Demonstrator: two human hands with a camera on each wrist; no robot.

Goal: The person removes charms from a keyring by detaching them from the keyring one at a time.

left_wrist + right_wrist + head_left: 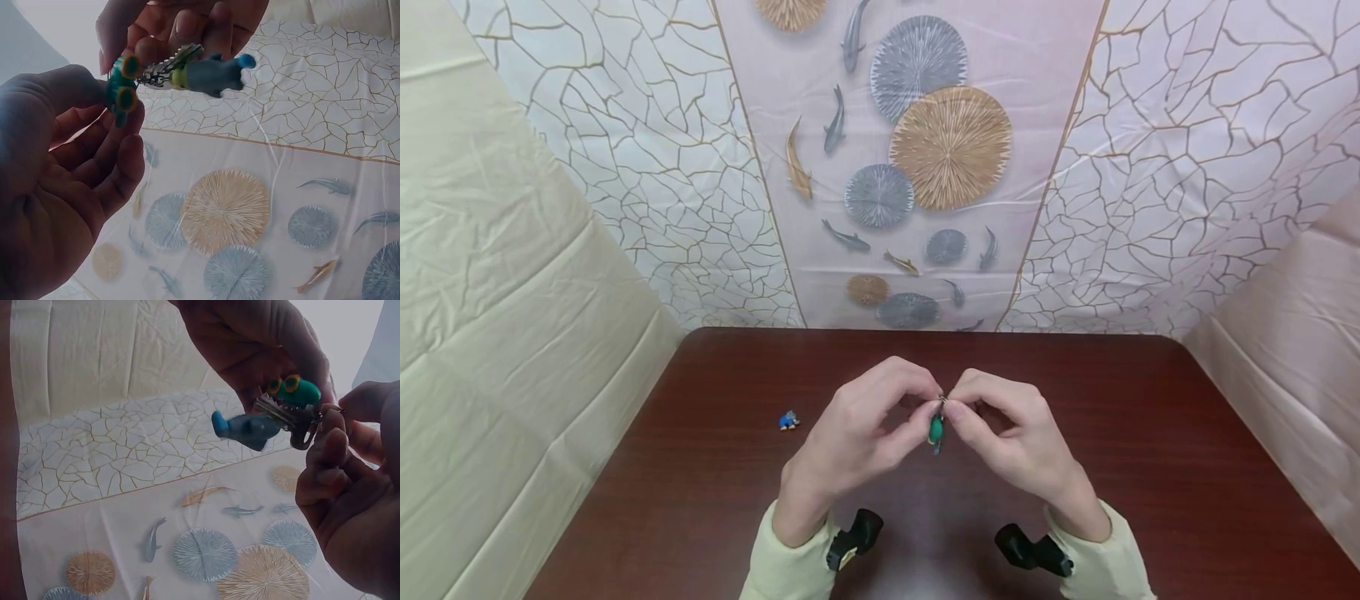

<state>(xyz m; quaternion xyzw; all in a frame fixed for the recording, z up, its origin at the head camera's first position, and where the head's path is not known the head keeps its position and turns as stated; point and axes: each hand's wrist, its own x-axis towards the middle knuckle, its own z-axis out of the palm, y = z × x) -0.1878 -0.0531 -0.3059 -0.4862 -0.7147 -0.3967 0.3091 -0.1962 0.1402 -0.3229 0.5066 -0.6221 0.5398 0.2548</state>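
Both hands meet above the middle of the table, holding a bunch of keys between their fingertips. My left hand (868,421) and my right hand (1018,425) each pinch the small metal key ring (942,399). From it hang a green charm (936,430) with orange-rimmed eyes, silver keys (280,412), and a grey-blue animal-shaped charm (247,428) with a bright blue tip. The left wrist view shows the green charm close against the left fingertips, the grey-blue charm (215,76) pointing away. Fingers partly hide the ring.
A small blue figure (788,421) lies on the dark red-brown table (715,500), left of the left hand. Patterned cloth (880,250) hangs behind the table, with plain cream cloth (490,333) at its sides. Each wrist wears a black camera (856,537).
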